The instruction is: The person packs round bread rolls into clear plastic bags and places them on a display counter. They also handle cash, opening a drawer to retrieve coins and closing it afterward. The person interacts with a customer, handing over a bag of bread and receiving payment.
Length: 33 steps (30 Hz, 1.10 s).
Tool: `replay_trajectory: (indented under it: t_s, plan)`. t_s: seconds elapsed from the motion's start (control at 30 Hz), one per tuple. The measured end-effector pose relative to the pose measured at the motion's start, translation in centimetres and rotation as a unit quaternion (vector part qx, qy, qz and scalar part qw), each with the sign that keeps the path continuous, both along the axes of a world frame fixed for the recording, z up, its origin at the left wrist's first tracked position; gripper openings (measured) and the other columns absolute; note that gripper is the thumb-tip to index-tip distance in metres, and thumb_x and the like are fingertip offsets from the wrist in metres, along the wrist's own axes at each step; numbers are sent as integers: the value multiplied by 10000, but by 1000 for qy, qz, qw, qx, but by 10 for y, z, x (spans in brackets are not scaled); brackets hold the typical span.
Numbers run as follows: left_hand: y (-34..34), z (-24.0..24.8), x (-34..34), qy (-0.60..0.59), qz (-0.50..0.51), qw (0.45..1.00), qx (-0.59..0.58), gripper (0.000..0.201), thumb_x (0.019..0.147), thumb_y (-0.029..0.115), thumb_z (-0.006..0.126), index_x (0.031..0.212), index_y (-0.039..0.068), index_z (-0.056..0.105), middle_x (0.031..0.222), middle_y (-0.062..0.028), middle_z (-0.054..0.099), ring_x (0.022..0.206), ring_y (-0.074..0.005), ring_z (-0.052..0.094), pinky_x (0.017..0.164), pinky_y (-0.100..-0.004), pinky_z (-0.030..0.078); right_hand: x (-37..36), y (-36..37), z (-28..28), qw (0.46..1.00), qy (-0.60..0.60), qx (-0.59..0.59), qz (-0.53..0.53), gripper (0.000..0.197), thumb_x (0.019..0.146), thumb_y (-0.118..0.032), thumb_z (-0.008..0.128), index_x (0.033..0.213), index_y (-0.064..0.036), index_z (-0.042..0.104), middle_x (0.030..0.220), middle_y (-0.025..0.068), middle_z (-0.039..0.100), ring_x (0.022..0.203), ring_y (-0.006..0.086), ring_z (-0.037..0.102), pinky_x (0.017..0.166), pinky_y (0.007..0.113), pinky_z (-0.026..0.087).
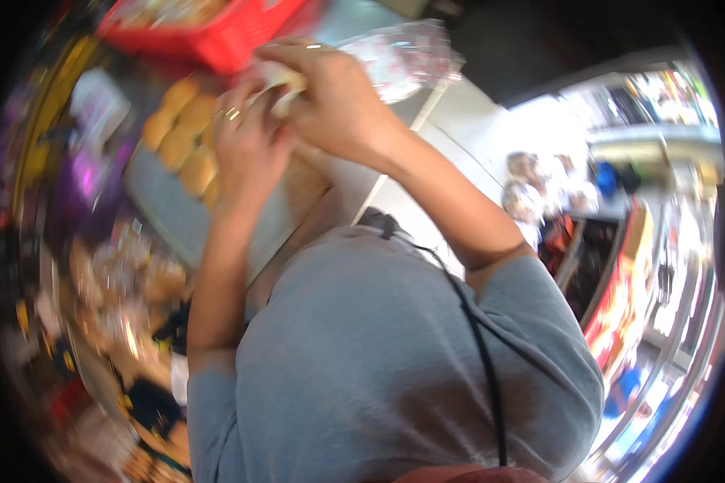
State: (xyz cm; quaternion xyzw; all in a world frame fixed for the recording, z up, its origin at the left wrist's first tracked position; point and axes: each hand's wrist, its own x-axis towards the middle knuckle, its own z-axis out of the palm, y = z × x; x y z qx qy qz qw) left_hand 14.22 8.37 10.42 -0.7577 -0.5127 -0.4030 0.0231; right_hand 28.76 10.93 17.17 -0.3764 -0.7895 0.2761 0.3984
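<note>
**Between two hands, a pale piece beside the buns**

Between the fingertips of both hands, near the top of the view, sits a pale piece, too blurred to tell whether it is bread or wrapping. The right hand grasps it from the right with fingers bent over it. The left hand meets it from the left, fingers curled; whether these clench it or only touch it, I cannot tell. The piece's long axis is also lost in the blur.

The key relation is sideways: the buns lie just left of the left hand, the nearer of the two, in a cluster on a grey tray. On the opposite side, a clear bag with pinkish marks stretches rightward from behind the right hand, which is nearer to it; a join between them is hidden.

Beyond the hands stands a red basket. Farther out, bagged goods lie at lower left, and pale tiles show on the right.
</note>
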Motion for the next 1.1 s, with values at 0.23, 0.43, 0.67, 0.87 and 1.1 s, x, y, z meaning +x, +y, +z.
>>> replay_trajectory:
  t_s: [0.23, 0.43, 0.67, 0.87, 1.1]
  plan:
    - [6, -18, 35, 232, -115, 960, -108, 290, 843, 146, 572, 1127, 100, 611, 1275, -45, 539, 1174, -337, 469, 968, -455, 373, 43, 9, -52, 976, 4, -203, -75, 561, 647, -89, 692, 1179, 47, 579, 1115, 246, 616, 1067, 358, 590, 929, 368, 468]
    - [13, -4, 30, 58, -254, 948, -182, 273, 855, 168, 555, 1073, 13, 611, 1103, -148, 604, 1109, -330, 505, 1005, -460, 338, 68, 0, -52, 973, 63, -194, -104, 439, 662, -46, 623, 1097, -4, 652, 1108, 227, 623, 1036, 350, 606, 927, 374, 467]
    - [14, 25, -3, 324, -209, 922, -20, 135, 759, 170, 671, 785, 43, 633, 818, -103, 560, 884, -306, 517, 1001, -483, 349, 92, -21, -65, 984, -175, -6, 11, 153, 686, -114, 634, 814, -42, 675, 896, 172, 638, 862, 337, 622, 778, 414, 491]
    - [26, 52, -9, 284, -123, 950, 35, 152, 743, 119, 702, 793, 17, 602, 997, -151, 540, 874, -316, 531, 885, -440, 407, 120, -23, -76, 995, -43, 45, -74, 189, 669, -181, 705, 755, -32, 625, 774, 147, 590, 771, 334, 589, 708, 421, 475]
    - [2, 31, -15, 25, -65, 983, -170, 139, 810, 74, 665, 784, -6, 554, 1129, -150, 556, 1004, -302, 546, 773, -389, 466, 101, -47, -76, 981, 162, -50, -97, 85, 719, -12, 631, 670, -17, 562, 669, 116, 614, 726, 210, 679, 602, 330, 487]
